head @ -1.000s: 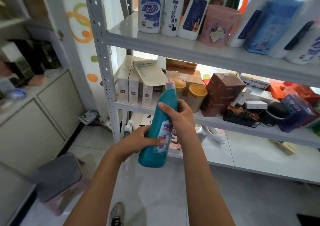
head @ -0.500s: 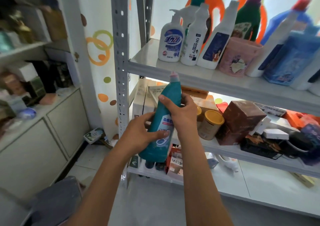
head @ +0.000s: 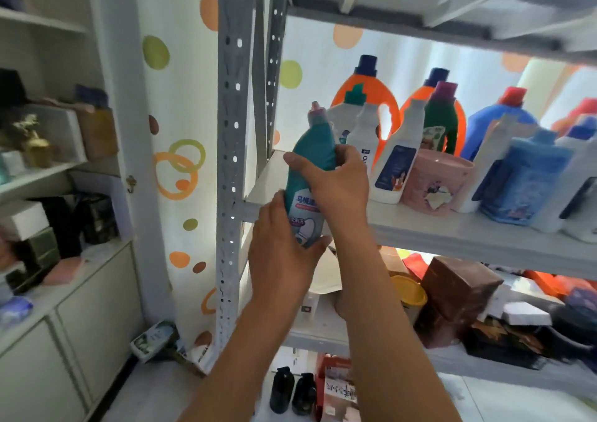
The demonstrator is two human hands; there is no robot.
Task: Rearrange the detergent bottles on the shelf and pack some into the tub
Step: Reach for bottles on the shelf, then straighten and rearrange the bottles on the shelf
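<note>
A teal bottle (head: 311, 160) with a pink cap and a white label is held upright at the left end of the grey shelf (head: 452, 231). My left hand (head: 281, 253) cups its base from below. My right hand (head: 336, 179) grips its middle from the right. Behind it on the shelf stand white bottles (head: 395, 160), orange jugs (head: 371, 98), a green bottle (head: 442, 124) and blue bottles (head: 523, 182). A pink tub (head: 433, 179) sits among them on the shelf.
The perforated grey upright (head: 231, 163) stands just left of the bottle. The lower shelf holds a brown box (head: 458, 289), a yellow-lidded jar (head: 408, 292) and clutter. Dark bottles (head: 292, 389) stand on the floor. A white cabinet (head: 64, 324) is at the left.
Both hands have lifted the teal bottle from the level of the lower shelf up to the detergent shelf. The view has tilted upward with it.
</note>
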